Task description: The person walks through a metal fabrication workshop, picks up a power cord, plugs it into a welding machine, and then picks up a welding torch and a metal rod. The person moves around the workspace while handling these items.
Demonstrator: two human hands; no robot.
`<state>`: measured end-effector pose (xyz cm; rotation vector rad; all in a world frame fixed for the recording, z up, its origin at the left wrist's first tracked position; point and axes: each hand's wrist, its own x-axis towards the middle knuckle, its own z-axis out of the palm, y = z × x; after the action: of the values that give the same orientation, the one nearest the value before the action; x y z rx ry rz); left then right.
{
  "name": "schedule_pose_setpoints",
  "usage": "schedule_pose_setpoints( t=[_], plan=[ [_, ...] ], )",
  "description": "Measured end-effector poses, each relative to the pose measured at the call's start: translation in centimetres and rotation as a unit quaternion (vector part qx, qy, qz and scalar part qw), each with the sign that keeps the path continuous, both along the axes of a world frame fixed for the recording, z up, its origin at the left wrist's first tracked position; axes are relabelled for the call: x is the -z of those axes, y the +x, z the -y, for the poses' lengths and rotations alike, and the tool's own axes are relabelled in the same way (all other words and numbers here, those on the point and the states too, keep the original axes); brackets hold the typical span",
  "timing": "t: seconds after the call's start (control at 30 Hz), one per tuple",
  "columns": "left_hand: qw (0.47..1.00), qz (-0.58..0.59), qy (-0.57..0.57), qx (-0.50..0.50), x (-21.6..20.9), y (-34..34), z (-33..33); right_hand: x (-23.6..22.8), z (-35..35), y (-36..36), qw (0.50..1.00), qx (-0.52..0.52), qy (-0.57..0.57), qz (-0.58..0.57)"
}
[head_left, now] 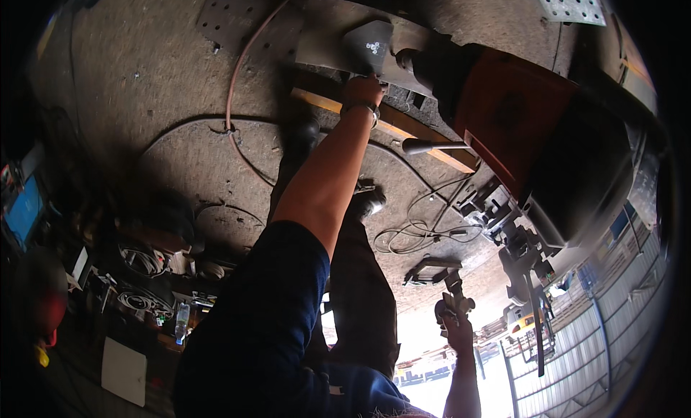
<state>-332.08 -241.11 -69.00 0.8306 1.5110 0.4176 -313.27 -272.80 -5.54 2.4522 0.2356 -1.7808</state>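
Workshop: a brown, gritty floor [165, 87] spreads left of the red machine [511, 116], and a bright ribbed wall [558, 375] stands below it in the view.
Marked plate: a small dark plate [368, 40] with white handwriting lies on a flat metal surface [320, 44], just left of the machine's narrow black nose.
Left grip: the left grip [363, 92], its wrist banded, is left of the machine, fingers closed on the plate's near edge.
Right grip: well below the machine in the view, the right grip [456, 330] is wrapped around a knobbed metal fitting [455, 299]; its exact kind is hard to tell.
Lever: a rounded handle [421, 146] juts from the machine's left side.
Beam: a yellow-edged beam [396, 126] runs left of the machine, under the left wrist.
Hose and cable: a reddish hose [237, 73] curves well left of the machine; a looped cable [403, 239] lies on the floor, below and left of it.
Perforated plates: a dark holed plate [241, 21] lies far left of the machine, and a pale holed one [572, 2] beyond its upper right.
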Motion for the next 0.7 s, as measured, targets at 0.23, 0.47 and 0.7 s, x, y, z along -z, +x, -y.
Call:
schedule_pose_setpoints(
  t=[0.23, 0.47, 0.7],
  plan=[
    [0.99, -0.094, 0.031, 0.097, -20.6, -6.4, 2.6, -0.8, 0.5, -2.6, 0.999, 0.051, -0.01, -0.005],
    [0.962, -0.22, -0.137, 0.082, -29.3, -26.6, 13.2, -0.3, 2.4, -0.6, 0.997, 0.023, 0.078, 0.007],
    [0.961, -0.172, -0.188, -0.104, -37.1, -40.1, 30.6, -1.7, 7.4, 1.3, 0.991, -0.083, 0.1, 0.035]
  ],
)
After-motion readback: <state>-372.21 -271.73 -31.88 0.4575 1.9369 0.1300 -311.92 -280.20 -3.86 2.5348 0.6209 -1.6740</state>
